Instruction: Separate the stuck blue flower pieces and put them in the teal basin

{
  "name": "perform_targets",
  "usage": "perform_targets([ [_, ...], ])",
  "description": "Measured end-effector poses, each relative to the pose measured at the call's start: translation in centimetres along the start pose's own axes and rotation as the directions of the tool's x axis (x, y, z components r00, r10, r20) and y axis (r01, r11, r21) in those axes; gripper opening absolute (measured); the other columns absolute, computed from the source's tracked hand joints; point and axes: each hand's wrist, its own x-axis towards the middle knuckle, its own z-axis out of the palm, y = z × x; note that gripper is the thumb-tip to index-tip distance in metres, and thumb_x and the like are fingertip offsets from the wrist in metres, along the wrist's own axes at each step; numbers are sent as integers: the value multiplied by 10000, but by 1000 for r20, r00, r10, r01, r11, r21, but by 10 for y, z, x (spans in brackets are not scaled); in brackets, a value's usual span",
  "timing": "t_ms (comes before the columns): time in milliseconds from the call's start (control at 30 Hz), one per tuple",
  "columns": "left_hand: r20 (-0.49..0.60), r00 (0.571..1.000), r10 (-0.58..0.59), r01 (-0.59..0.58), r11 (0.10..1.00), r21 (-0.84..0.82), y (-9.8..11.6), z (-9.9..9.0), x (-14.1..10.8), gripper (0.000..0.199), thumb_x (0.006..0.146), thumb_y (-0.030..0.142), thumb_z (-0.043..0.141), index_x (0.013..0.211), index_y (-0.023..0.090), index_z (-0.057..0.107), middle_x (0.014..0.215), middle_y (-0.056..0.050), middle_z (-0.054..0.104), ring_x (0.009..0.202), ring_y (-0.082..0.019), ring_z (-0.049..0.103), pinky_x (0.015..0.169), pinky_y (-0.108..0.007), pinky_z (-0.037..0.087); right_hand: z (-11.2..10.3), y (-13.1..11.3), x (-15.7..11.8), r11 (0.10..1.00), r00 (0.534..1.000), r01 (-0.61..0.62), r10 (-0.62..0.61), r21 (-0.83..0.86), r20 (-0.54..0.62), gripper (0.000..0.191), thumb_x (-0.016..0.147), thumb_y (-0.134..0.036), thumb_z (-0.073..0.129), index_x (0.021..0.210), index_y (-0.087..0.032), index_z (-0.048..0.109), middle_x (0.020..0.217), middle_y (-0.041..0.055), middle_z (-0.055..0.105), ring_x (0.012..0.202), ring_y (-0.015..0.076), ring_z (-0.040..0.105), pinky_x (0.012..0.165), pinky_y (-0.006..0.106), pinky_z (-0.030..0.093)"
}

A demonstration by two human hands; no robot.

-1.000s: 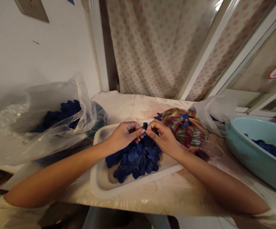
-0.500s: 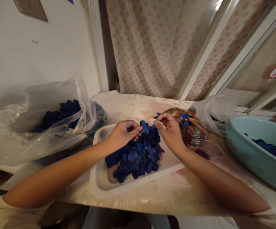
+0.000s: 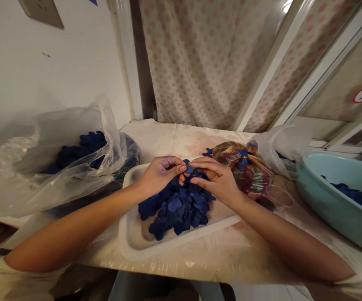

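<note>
Seen over the white tray (image 3: 168, 248) and the blue heap (image 3: 179, 209) inside it, pinching a small blue piece (image 3: 188, 168) above the tray's far part with the left hand (image 3: 158, 175) closed at thumb and fingertips, and reaching close with the right hand (image 3: 223, 182) loosely parted, perhaps touching. Could drop the piece into the tray by loosening that slim pinch, or bump the striped bag (image 3: 227, 151) just beyond the tray by swinging the right hand wide.
</note>
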Motion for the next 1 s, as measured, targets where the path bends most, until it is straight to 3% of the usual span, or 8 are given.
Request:
perform_targets([
  [333,-24,998,50,-51,996,-67,-6,2,-1,227,673,290,713,741,102,604,569,26,593,492,-67,557,495,-174,480,2,-11,-1,1000,994,-19,19,-3,-109,207,707,-242,718,910,-281,707,955,14,696,911,150,643,855,318,515],
  [467,-41,999,15,-15,1000,-15,-5,5,-2,100,711,197,652,722,106,613,574,34,589,496,-49,543,500,-153,466,3,-12,0,998,993,-66,63,-24,-103,98,780,-250,636,841,-247,712,854,4,718,789,135,662,742,285,541],
  [633,-57,998,-41,45,997,64,-5,6,-2,29,709,139,622,689,118,618,558,40,586,498,-47,537,533,-157,468,4,-4,-3,987,986,-114,99,-109,-136,106,799,-232,595,834,-217,694,771,3,711,679,131,653,649,269,538],
  [800,-24,998,-55,56,996,72,-7,4,-2,114,666,221,691,709,132,637,577,24,615,533,-78,571,568,-192,486,3,-5,-5,956,991,-60,24,-288,-128,110,771,-190,614,838,-221,696,787,7,720,676,142,661,624,267,544],
  [1000,-12,996,-93,94,994,62,-4,3,-3,188,643,294,728,708,131,659,583,11,638,547,-88,592,571,-194,489,2,-14,-4,890,985,140,-171,-434,-32,146,777,-132,612,847,-227,699,829,11,723,758,151,675,717,281,553],
])
